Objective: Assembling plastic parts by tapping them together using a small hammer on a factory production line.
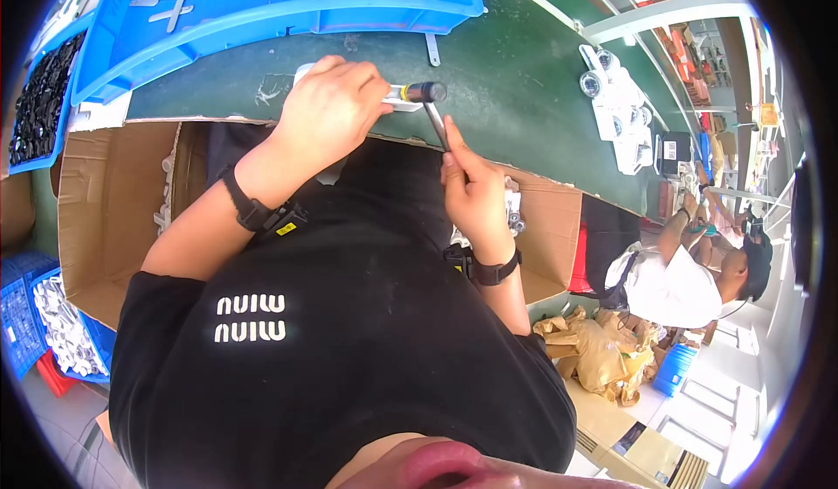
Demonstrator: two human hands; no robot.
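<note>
Hammer, dark-headed with a yellow band and a slim handle: I see it gripped by the right hand, its head just to the right of the left hand's fingertips. With the left hand I have a narrow hold on a white piece, pressed down at the counter; most of it is hidden under the fingers. The hammer head sits over its right end, though I cannot tell whether they touch.

Beyond the left hand I see a blue tray with slender pale parts inside. One loose pale strip lies just beyond the hammer head. Well to the right of both hands, white fittings with round clear lenses stand grouped together. Far left of the left hand, a blue bin holds black parts. Nearer the body than the hands, I see an open cardboard box. Far right, a co-worker in white is busy.
</note>
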